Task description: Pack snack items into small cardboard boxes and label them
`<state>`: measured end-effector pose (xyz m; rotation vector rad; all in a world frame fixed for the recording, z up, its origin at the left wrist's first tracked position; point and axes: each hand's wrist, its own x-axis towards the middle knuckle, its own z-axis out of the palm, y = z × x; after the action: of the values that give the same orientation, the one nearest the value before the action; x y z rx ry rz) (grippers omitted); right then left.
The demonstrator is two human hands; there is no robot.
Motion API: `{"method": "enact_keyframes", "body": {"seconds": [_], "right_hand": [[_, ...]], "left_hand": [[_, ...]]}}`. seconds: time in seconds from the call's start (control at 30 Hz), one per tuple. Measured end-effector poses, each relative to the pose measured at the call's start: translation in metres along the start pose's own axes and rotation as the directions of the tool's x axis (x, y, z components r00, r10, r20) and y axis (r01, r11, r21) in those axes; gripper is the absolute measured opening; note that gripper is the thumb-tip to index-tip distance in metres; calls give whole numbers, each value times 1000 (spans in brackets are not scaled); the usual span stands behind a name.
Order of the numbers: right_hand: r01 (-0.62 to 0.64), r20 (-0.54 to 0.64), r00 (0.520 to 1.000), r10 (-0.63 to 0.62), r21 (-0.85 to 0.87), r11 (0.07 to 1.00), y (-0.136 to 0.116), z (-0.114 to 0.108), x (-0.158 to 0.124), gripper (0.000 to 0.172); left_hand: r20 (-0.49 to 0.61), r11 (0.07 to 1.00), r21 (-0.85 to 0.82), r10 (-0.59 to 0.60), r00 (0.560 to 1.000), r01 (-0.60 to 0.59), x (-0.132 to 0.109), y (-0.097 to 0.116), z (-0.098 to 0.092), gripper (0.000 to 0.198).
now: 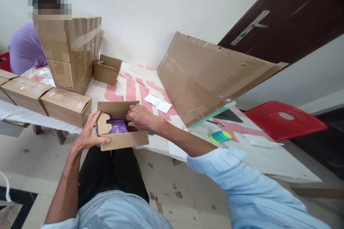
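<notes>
An open cardboard box sits at the near edge of the table, just above my lap. Inside it lies a purple package, partly covered by a notched end flap. My left hand grips the box's left end, thumb along the front wall and fingers behind the end. At the right end, my right hand has its fingers curled over the box's edge. That hand hides most of the right end and whatever its fingertips press on inside.
Closed boxes line the table's left side, below a tall taped stack. Another small open box stands behind. A large cardboard sheet leans right of a white paper. A tape roll and red chair are rightward; a person sits far left.
</notes>
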<state>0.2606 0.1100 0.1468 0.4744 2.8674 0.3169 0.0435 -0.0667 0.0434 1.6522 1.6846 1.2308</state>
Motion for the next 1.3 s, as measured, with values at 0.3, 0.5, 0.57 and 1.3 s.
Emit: {"method": "enact_keyframes", "body": {"seconds": [0.3,0.5,0.57,1.3], "right_hand": [[-233,-13,972,233,21,972,16,20,-27,11],[-105,112,990,89,149,983,4,18,4,23],[-38,183,983,0,202,979,-2,19,16,22],[178,-370,906,204,773,609,63,-15,-23,13]], "left_hand": [[-3,1000,-2,-11,1000,11,1,2,1,133],[0,1000,-6,-23,1000,23,0,1,1,132],[-5,1000,1,-15,1000,15,0,0,0,131],[-26,1000,21,-13,1000,14,42,-9,-4,123]]}}
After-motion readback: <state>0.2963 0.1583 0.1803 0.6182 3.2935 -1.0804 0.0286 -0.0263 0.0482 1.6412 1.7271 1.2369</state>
